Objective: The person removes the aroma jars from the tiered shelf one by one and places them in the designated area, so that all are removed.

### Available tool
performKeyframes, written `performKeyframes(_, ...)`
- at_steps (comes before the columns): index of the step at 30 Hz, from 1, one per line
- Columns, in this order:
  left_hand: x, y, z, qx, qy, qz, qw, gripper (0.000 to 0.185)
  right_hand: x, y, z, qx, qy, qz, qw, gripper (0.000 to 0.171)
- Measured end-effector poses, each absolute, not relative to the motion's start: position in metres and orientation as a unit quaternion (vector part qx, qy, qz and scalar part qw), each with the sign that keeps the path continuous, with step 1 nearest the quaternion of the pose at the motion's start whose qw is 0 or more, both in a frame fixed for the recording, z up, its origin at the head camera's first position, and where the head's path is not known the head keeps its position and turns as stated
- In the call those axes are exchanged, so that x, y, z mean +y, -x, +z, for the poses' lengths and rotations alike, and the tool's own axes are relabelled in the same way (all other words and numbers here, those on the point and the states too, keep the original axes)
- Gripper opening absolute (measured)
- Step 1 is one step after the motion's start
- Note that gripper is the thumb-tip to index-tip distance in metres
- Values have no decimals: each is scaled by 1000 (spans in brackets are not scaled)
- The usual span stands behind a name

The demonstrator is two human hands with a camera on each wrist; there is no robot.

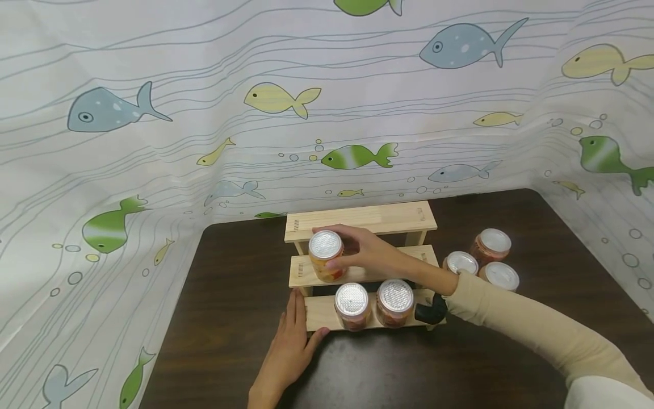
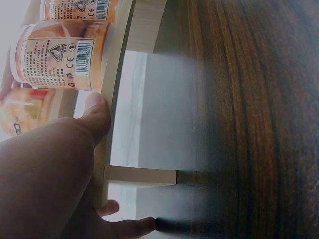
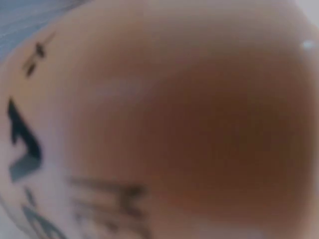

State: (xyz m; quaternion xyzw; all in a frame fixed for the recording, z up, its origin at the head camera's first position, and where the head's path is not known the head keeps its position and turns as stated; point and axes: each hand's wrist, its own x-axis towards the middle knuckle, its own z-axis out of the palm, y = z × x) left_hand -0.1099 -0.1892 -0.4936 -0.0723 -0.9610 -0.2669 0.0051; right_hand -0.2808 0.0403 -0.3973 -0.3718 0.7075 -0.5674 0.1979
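A three-step wooden rack [image 1: 368,219] stands on a dark wooden table [image 1: 230,295]. My right hand [image 1: 357,253] grips an orange jar with a foil lid [image 1: 325,257] at the left end of the middle step. Two more foil-lidded jars [image 1: 352,305] [image 1: 394,301] stand on the bottom step. My left hand [image 1: 291,346] lies flat on the table, thumb against the rack's bottom step [image 2: 112,107] at its left end. The left wrist view shows the jar labels [image 2: 55,57] beside that thumb. The right wrist view is filled by a blurred jar label [image 3: 149,124].
Three jars with white lids [image 1: 493,244] [image 1: 461,263] [image 1: 501,276] stand on the table to the right of the rack. A curtain printed with fish [image 1: 306,102] hangs behind and to both sides of the table.
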Motion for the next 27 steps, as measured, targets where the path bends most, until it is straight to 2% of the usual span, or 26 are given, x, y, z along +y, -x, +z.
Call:
performKeyframes(16, -189, 111, -497, -960, 72, -271, 1, 95, 74, 267, -372, 708, 360, -583, 170, 75)
performKeyframes(22, -189, 110, -498, -960, 77, -269, 14, 95, 121, 254, -364, 726, 320, -593, 136, 75)
performKeyframes(27, -189, 110, -497, -960, 79, -268, 18, 95, 174, 240, -363, 756, 274, -589, 81, 75)
